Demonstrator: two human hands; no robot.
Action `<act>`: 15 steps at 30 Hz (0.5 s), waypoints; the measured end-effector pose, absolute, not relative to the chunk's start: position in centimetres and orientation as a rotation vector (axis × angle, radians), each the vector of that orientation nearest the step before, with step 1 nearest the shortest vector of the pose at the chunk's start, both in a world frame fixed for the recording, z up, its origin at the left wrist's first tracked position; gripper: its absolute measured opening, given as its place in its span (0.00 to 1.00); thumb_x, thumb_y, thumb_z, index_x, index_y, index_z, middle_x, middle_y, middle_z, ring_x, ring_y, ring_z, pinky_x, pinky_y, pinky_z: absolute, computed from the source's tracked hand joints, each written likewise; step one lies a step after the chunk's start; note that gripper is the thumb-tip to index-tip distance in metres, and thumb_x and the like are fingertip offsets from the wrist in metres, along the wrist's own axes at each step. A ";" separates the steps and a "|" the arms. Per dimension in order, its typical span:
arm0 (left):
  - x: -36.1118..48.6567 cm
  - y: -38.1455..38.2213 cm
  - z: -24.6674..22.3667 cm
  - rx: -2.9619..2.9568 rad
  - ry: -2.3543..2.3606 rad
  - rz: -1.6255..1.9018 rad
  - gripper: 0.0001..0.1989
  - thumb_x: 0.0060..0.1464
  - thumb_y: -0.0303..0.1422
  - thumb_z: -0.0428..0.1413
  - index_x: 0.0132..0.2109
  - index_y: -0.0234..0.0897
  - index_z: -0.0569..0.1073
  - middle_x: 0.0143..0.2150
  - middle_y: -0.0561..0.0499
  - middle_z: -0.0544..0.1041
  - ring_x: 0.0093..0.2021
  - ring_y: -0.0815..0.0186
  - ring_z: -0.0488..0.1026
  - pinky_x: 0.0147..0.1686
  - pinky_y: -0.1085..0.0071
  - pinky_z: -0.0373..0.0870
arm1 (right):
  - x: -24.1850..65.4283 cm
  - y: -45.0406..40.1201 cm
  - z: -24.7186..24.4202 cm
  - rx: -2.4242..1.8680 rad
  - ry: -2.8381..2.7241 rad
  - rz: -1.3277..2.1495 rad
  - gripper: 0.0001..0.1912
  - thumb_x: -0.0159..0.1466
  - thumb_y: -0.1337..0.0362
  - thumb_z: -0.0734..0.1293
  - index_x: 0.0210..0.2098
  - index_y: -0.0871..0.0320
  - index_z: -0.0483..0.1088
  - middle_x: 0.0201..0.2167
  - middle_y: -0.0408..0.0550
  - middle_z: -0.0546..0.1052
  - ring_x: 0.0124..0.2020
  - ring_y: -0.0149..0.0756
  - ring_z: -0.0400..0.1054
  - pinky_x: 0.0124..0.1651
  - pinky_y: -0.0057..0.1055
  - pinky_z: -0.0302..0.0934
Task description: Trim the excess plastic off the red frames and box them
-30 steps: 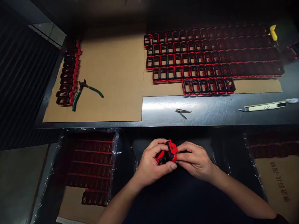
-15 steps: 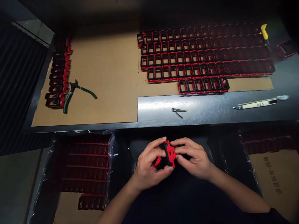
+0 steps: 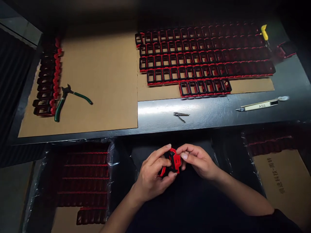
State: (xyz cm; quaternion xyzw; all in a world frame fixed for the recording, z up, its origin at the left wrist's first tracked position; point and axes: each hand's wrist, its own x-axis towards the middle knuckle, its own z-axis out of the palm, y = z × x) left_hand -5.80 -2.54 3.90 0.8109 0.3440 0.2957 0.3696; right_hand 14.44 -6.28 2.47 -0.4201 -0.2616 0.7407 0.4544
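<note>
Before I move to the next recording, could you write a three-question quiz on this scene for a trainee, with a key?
1. Which hand has its fingers wrapped around the red-and-black frame?
2. True or false: the green-handled pliers lie on the cardboard.
3. What marking shows on the pale knife? (a) B12 (b) A55 (c) C70

Key:
1. The left hand.
2. True; their handles are spread apart.
3. (b) A55.
</note>
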 end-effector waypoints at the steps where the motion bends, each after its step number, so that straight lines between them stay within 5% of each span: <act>1: -5.8 -2.5 3.8 2.084 0.880 0.753 0.06 0.56 0.29 0.60 0.40 0.39 0.71 0.59 0.38 0.75 0.49 0.57 0.80 0.45 0.60 0.80 | 14.4 -6.3 2.5 -1.032 -0.640 1.837 0.15 0.65 0.53 0.71 0.42 0.60 0.76 0.29 0.45 0.77 0.27 0.30 0.70 0.30 0.27 0.67; 15: -5.8 -2.5 3.3 2.139 0.750 0.721 0.06 0.57 0.24 0.58 0.39 0.39 0.72 0.59 0.39 0.77 0.40 0.63 0.80 0.40 0.66 0.77 | 14.3 -6.4 2.9 -1.002 -0.596 1.909 0.11 0.58 0.61 0.78 0.35 0.60 0.76 0.28 0.42 0.77 0.28 0.25 0.72 0.33 0.24 0.68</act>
